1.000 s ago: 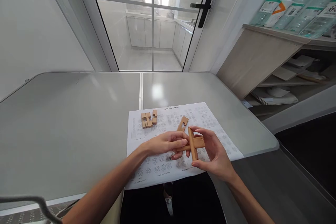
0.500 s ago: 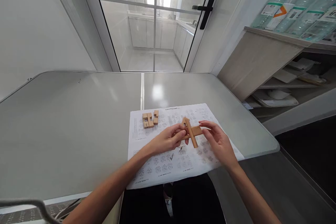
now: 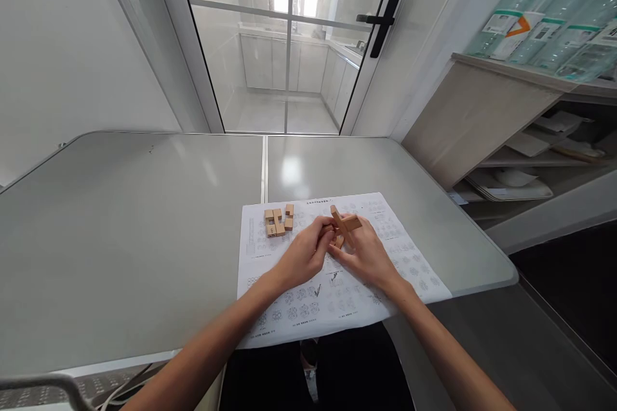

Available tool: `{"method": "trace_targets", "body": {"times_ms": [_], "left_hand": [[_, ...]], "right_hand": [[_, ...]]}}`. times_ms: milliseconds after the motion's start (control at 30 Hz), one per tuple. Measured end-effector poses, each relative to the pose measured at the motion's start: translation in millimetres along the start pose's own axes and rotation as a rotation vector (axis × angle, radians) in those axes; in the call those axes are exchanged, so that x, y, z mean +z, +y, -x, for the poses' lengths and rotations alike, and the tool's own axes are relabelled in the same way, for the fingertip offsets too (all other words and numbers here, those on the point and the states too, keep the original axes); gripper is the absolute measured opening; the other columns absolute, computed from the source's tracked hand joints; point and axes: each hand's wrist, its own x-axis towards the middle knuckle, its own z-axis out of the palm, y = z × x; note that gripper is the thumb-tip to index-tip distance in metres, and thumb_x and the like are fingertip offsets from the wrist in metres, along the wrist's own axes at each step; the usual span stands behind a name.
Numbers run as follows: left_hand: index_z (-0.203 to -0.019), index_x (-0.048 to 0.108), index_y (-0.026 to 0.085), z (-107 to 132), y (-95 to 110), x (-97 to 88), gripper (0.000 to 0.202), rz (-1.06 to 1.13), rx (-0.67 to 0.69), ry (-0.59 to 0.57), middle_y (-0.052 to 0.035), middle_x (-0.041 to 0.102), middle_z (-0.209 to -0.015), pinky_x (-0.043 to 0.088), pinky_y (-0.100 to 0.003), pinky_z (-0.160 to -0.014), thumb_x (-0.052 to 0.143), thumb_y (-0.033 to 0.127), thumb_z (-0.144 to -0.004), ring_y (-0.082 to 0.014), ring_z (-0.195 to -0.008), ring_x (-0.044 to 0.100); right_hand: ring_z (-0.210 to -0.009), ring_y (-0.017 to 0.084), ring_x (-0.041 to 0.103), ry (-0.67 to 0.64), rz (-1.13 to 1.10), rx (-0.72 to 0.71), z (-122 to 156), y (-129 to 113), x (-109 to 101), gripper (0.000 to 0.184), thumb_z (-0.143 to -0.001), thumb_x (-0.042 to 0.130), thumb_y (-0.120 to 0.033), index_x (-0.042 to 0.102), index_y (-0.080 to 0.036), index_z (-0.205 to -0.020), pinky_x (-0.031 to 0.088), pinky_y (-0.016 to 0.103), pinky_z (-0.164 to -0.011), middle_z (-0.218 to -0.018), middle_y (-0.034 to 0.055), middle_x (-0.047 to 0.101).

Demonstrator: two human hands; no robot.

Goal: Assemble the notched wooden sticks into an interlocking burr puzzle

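Observation:
Between my two hands are light-brown wooden puzzle pieces, several bars crossing one another above the printed sheet. My left hand is closed on their left side, with the fingertips partly hidden behind the wood. Around the right side curls my right hand, its thumb below the bars and its fingers behind them. How the bars interlock at the centre is covered by my fingers. To the left, more notched wooden pieces lie on the sheet's upper left part.
The sheet lies on a grey table and overhangs its front edge. A glass door stands beyond the table. To the right is a wooden shelf with clear plastic bottles on top. A grey tube is at lower left.
My right hand has moved left and closed around the wooden pieces; before, its fingers were spread beside them. The crossing bar has tilted differently. The pieces on the sheet remain in place.

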Motion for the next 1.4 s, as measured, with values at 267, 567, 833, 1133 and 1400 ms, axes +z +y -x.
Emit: {"method": "trace_targets", "body": {"times_ms": [267, 567, 833, 1133, 1400], "left_hand": [[-0.126, 0.052, 0.019, 4, -5, 5.3, 0.022, -0.294, 0.096, -0.118, -0.0097, 0.071, -0.113, 0.053, -0.036, -0.078, 0.035, 0.026, -0.112, -0.0222, -0.093, 0.07], [-0.118, 0.054, 0.021, 6, -13, 8.9, 0.02, -0.469, 0.255, -0.222, -0.0066, 0.072, -0.107, 0.053, -0.036, -0.083, 0.045, 0.012, -0.104, -0.023, -0.094, 0.07], [-0.119, 0.052, 0.02, 6, -14, 7.1, 0.035, -0.572, 0.294, -0.313, -0.007, 0.07, -0.105, 0.052, -0.035, -0.079, 0.047, 0.002, -0.09, -0.0248, -0.092, 0.068], [-0.118, 0.052, 0.019, 6, -13, 7.4, 0.029, -0.57, 0.295, -0.321, -0.0079, 0.07, -0.105, 0.053, -0.036, -0.08, 0.046, 0.004, -0.095, -0.0252, -0.092, 0.069], [-0.12, 0.055, 0.018, 6, -11, 7.1, 0.017, -0.554, 0.235, -0.26, -0.0058, 0.073, -0.109, 0.054, -0.038, -0.09, 0.046, 0.017, -0.107, -0.0236, -0.099, 0.071]], "right_hand": [[-0.121, 0.035, 0.067, 0.359, -0.145, 0.28, 5, 3, -67, 0.062, -0.085, 0.081, -0.055, 0.061, -0.02, -0.131, 0.052, 0.059, -0.108, -0.133, 0.0163, 0.068], [-0.139, 0.037, 0.056, -0.042, -0.047, -0.159, 16, -61, -77, 0.07, -0.081, 0.089, -0.041, 0.051, -0.034, -0.14, 0.049, 0.06, -0.114, -0.15, 0.0098, 0.058], [-0.142, 0.036, 0.054, -0.202, -0.035, -0.117, 12, -52, -79, 0.079, -0.081, 0.088, -0.043, 0.048, -0.036, -0.148, 0.049, 0.058, -0.116, -0.153, 0.0071, 0.057], [-0.142, 0.034, 0.055, -0.253, -0.097, -0.077, 10, -44, -81, 0.077, -0.083, 0.086, -0.041, 0.049, -0.036, -0.149, 0.047, 0.056, -0.12, -0.154, 0.0054, 0.057], [-0.143, 0.034, 0.054, -0.302, -0.072, -0.022, 14, -34, -69, 0.077, -0.084, 0.085, -0.046, 0.046, -0.038, -0.15, 0.049, 0.055, -0.119, -0.154, 0.0041, 0.056]]}}
